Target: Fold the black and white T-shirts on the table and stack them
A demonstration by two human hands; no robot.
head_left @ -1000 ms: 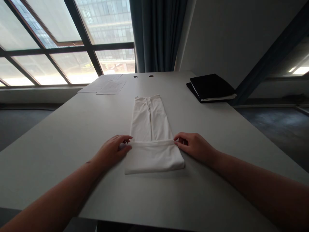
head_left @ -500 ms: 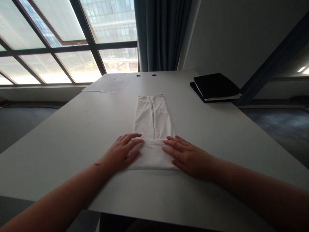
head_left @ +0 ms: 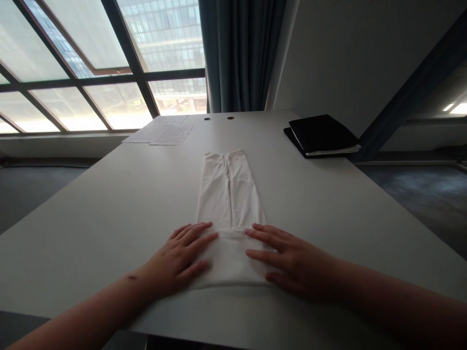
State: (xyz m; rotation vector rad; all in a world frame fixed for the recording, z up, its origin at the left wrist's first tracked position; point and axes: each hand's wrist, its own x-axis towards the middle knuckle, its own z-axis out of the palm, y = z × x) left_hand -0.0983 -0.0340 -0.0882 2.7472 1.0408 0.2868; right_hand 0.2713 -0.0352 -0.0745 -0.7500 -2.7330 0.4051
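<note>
**Left hand and right hand lie flat on the folded band**

Your two hands are apart and open, fingers spread, palms down on the cloth. Neither is pinching or clamping anything. A narrow strip of the band shows between your fingertips, and its outer ends run under each hand, so you cover most of it. The band is a doubled-over end of the white trousers, and its upper edge crosses the cloth right at your fingertips. Its lower edge sits just below your palms, on the side nearest you.

From your fingertips, the rest of the trousers runs straight away from you as a long, narrow strip lying flat on the bench. A seam runs up its middle. The strip's far end stops well short of the bench's far edge.

Further out, beyond your left hand, two sheets of paper lie near the far edge. Beyond your right hand sits a black folder with pale pages showing at its edge. Straight ahead, two round holes mark the bench, with a blue curtain and a large window behind.
</note>
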